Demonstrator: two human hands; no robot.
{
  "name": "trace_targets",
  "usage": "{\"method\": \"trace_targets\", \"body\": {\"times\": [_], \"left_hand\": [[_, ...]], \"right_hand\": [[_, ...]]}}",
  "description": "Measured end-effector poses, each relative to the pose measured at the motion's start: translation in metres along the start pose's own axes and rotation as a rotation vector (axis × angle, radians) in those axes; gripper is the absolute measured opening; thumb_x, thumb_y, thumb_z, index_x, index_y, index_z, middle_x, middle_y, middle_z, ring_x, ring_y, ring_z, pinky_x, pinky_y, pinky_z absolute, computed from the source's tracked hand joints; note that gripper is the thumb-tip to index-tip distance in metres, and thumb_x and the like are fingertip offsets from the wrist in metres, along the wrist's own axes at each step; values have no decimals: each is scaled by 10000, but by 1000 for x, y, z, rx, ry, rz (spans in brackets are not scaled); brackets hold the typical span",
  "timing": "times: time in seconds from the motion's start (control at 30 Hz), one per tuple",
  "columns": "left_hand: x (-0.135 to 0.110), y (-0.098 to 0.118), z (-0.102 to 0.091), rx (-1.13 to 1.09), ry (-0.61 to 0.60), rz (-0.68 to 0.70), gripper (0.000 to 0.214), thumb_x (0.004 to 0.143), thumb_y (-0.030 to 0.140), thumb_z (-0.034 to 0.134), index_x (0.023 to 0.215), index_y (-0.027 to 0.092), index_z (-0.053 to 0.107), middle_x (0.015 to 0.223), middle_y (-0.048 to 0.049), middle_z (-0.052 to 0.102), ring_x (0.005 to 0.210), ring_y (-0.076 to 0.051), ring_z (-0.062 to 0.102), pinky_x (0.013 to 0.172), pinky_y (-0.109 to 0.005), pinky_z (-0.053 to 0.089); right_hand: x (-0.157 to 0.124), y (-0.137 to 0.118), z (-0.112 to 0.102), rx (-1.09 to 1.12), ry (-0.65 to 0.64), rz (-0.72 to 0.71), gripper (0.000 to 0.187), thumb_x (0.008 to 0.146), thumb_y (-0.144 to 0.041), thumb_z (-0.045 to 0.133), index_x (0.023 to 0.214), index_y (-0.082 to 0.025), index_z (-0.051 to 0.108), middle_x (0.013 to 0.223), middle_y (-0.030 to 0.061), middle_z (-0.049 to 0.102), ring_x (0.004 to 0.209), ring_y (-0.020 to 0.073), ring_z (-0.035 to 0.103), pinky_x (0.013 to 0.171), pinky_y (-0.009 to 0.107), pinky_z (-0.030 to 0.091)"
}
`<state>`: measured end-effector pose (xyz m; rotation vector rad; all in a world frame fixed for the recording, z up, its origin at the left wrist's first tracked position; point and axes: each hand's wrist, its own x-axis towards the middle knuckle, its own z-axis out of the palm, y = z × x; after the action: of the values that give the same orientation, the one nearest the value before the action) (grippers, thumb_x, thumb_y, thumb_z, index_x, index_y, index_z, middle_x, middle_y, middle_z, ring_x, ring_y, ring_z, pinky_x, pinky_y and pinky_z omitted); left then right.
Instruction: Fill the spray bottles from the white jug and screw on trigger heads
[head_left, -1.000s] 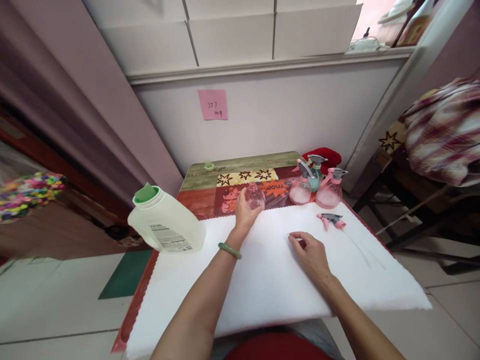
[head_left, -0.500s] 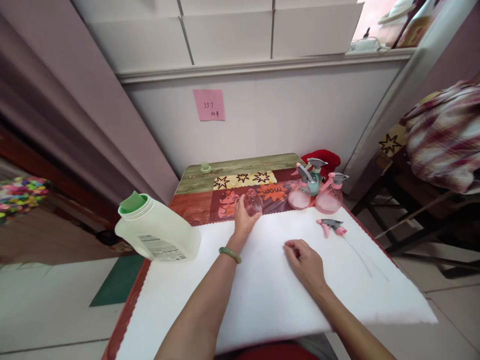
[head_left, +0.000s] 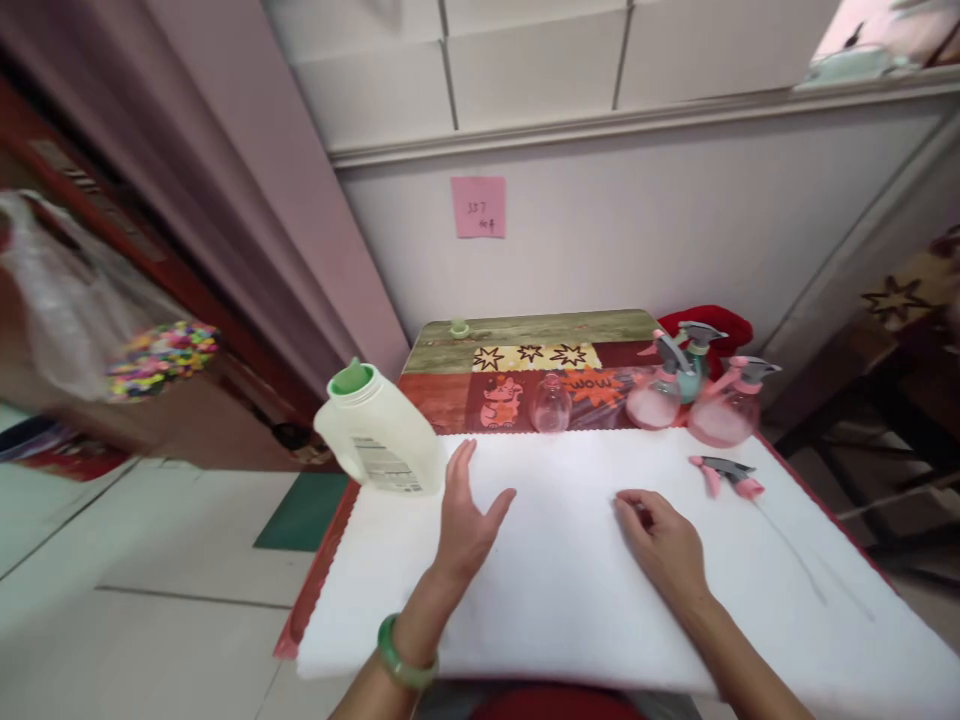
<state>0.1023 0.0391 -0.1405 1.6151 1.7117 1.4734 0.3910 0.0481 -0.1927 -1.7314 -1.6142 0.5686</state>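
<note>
My left hand [head_left: 469, 515] is open, thumb and fingers spread, over the white cloth just right of a large pale jug [head_left: 397, 440] with a green spout. Nothing is in it. A green bangle [head_left: 405, 655] circles that wrist. My right hand [head_left: 660, 540] rests on the cloth with its fingers curled in toward the thumb, and I see nothing in them. A clear pinkish bottle [head_left: 552, 405] without a top stands upright beyond both hands, at the cloth's far edge. To the right of my right hand lies a pink and grey spray trigger [head_left: 726, 475] with a thin tube.
Several spray bottles stand at the back right: two with pink liquid [head_left: 654, 402] [head_left: 724, 415] and a teal one [head_left: 694, 372]. A small green cap [head_left: 459, 329] sits at the table's far left. Behind the table is a wall with a pink note [head_left: 478, 207].
My left hand has let go of the clear bottle and drawn back toward me and left, opening. The bottle now stands alone. My right hand keeps its pose. The view has turned left.
</note>
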Motion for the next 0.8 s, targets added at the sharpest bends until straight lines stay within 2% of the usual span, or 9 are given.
{"method": "trace_targets", "body": {"times": [0.1, 0.17, 0.23, 0.3, 0.4, 0.47, 0.57, 0.67, 0.8], "left_hand": [[-17, -7, -61, 33, 187, -112, 581, 810, 367, 770, 1334, 251, 547, 1310, -129, 639, 1226, -303, 603, 1102, -487, 418], [-27, -8, -98, 54, 365, -169, 462, 798, 389, 777, 1209, 253, 615, 1114, -79, 692, 1049, -264, 658, 1013, -429, 477], [-35, -6, -126, 65, 488, -194, 286, 812, 412, 758, 1025, 246, 665, 928, -34, 680, 861, -216, 648, 874, -363, 514], [-40, -4, -143, 74, 531, -204, 214, 833, 428, 731, 905, 236, 667, 829, -12, 652, 759, -183, 608, 769, -319, 507], [-39, -8, -153, 26, 536, -273, 287, 793, 455, 759, 941, 229, 662, 829, -9, 652, 760, -179, 607, 736, -306, 506], [-33, -15, -153, -62, 532, -346, 418, 718, 474, 812, 1011, 227, 644, 875, -15, 665, 789, -183, 621, 768, -319, 519], [-26, -26, -151, -150, 513, -415, 538, 649, 497, 851, 1049, 217, 625, 876, -24, 675, 809, -192, 639, 795, -343, 529], [-24, -33, -150, -163, 492, -448, 555, 651, 521, 847, 1052, 206, 628, 874, -37, 685, 814, -207, 659, 772, -356, 539], [-15, -43, -158, -151, 500, -482, 582, 657, 510, 851, 1095, 203, 623, 1011, -88, 701, 897, -243, 677, 813, -411, 550]], "right_hand": [[-1, -1, -4, 21, -26, 69, 372, 862, -592, 571, 969, -283, 747, 806, 38, 766, 674, 260, 695, 616, 364, 539], [0, -7, -6, 45, -45, 96, 400, 839, -624, 586, 971, -285, 753, 766, 33, 760, 613, 248, 678, 566, 353, 532], [1, -20, -7, 82, -38, 71, 415, 826, -642, 599, 943, -276, 758, 740, 34, 753, 571, 231, 655, 547, 341, 528], [3, -40, -5, 134, -15, 1, 411, 825, -638, 615, 916, -264, 760, 736, 39, 750, 578, 222, 654, 564, 330, 534], [6, -77, 7, 246, -61, -119, 395, 846, -613, 622, 921, -249, 754, 747, 47, 744, 620, 216, 667, 565, 311, 533], [7, -104, 20, 319, -166, -178, 378, 860, -595, 624, 945, -246, 741, 783, 53, 747, 625, 208, 662, 552, 307, 534], [10, -139, 48, 431, -346, -250, 379, 854, -554, 659, 1071, -246, 701, 1015, 84, 762, 758, 223, 711, 653, 339, 586], [14, -167, 82, 498, -458, -243, 599, 783, -559, 737, 1284, -260, 600, 1263, 122, 695, 1015, 288, 713, 769, 407, 607], [18, -191, 129, 546, -544, -180, 910, 677, -593, 823, 1448, -275, 457, 1472, 154, 556, 1262, 353, 605, 929, 497, 567]]}}
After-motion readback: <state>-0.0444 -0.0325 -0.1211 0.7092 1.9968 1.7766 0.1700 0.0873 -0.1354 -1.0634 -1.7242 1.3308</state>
